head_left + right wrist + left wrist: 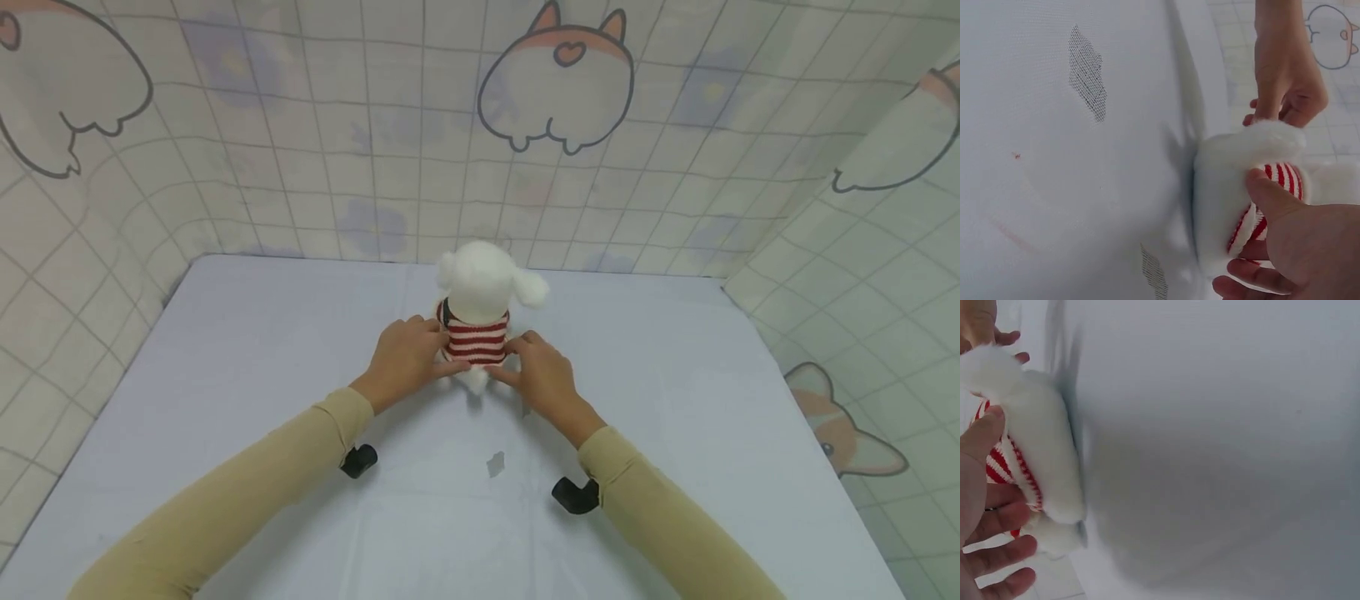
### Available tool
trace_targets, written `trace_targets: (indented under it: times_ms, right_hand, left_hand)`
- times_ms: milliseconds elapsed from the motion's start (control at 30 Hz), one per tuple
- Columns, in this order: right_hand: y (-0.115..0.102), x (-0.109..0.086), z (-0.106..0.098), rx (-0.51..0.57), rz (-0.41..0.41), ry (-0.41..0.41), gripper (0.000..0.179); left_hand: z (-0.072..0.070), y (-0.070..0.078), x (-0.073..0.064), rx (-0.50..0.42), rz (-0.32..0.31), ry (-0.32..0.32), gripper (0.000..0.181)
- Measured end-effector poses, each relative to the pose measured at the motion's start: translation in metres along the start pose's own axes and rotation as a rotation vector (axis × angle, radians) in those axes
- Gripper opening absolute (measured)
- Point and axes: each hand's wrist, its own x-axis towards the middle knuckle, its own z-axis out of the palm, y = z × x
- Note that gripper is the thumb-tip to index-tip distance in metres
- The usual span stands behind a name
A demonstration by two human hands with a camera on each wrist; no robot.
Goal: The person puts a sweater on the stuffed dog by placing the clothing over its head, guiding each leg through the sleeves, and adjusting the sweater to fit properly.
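Observation:
A white plush toy [478, 283] with floppy ears and a red-and-white striped knit sweater [477, 343] sits upright on the table, its back and small tail facing me. My left hand [408, 354] holds its left side, thumb at the sweater's lower hem. On the other side my right hand [546, 375] grips it in the same way, the two thumb tips close together above the tail. Both wrist views show thumb and fingers on either side of the sweater's edge, over the toy's white fur [1054, 450]. The toy's face is hidden.
A white cloth covers the table [262, 333], with a small grey patch [496, 464] in front of the toy. Cloth walls [420, 167] with a grid and cartoon corgis stand behind and at both sides. Black wrist mounts [576, 495] show beside the sleeves.

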Motion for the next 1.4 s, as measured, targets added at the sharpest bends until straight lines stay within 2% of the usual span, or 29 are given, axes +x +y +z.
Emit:
trace_targets:
  times_ms: [267,467,567,633,767,867,1000,1167,1267,1400]
  right_hand:
    - [0.001,0.007,0.003,-0.063,0.033,-0.026,0.054]
    - [0.002,0.013,0.008,-0.121,0.070,-0.080,0.062]
    - [0.002,0.016,0.011,-0.132,0.076,-0.105,0.065]
    - [0.003,0.017,0.012,-0.118,0.070,-0.111,0.064]
    - [0.004,0.020,0.013,-0.099,0.047,-0.136,0.063]
    - [0.004,0.020,0.010,-0.077,0.044,-0.143,0.063]
    - [0.004,0.018,0.002,0.028,0.078,-0.097,0.063]
    - [0.007,0.022,-0.004,0.160,0.099,-0.070,0.066]
    - [0.010,0.025,-0.003,0.242,0.107,-0.077,0.066]
    - [0.012,0.029,0.000,0.341,0.122,-0.080,0.062]
  left_hand:
    - [-0.007,0.003,0.002,0.092,0.007,-0.036,0.052]
    - [0.003,0.003,0.005,0.055,-0.047,-0.106,0.049]
    - [0.010,0.003,0.007,-0.020,-0.093,-0.152,0.049]
    - [0.013,0.003,0.008,-0.102,-0.136,-0.185,0.048]
    - [0.014,0.003,0.010,-0.302,-0.247,-0.258,0.043]
    - [0.012,0.002,0.010,-0.384,-0.339,-0.286,0.044]
    - [0.006,0.002,0.010,-0.380,-0.411,-0.256,0.053]
    - [-0.003,0.005,0.015,-0.367,-0.434,-0.160,0.072]
    - [-0.004,0.007,0.021,-0.408,-0.445,-0.112,0.076]
    - [-0.004,0.009,0.025,-0.498,-0.477,-0.105,0.081]
